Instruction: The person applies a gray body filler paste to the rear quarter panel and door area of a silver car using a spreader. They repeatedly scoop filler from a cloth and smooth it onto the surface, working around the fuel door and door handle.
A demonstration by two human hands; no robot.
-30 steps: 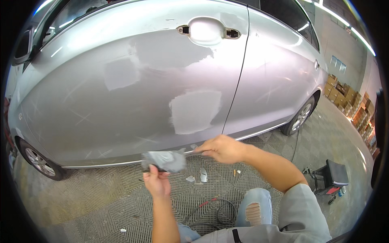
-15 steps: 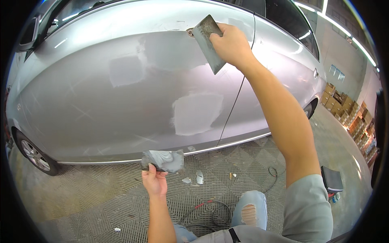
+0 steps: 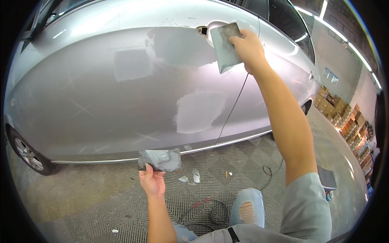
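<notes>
A silver car door (image 3: 97, 109) fills the view ahead, with pale grey filler patches (image 3: 200, 111) on its skin. High at the door's rear edge, my right hand (image 3: 250, 47) grips a flat grey putty spreader (image 3: 225, 48), held over the handle recess and hiding part of it. A hole (image 3: 202, 31) shows just left of the spreader. Low down by the sill, my left hand (image 3: 152, 181) holds a flat dark plate (image 3: 159, 160) smeared with grey putty, its thumb on top.
Under the car lies a ribbed floor mat (image 3: 121, 202) with scraps of filler (image 3: 196, 175) on it. A dark hose (image 3: 214, 212) coils near my knee. At right stand a dark-topped stool (image 3: 326, 178) and stacked cardboard boxes (image 3: 332, 105).
My right hand has moved right with the spreader, which is now turned more upright, uncovering the handle hole and part of the recess. The left hand holds nearly still; the view has shifted slightly.
</notes>
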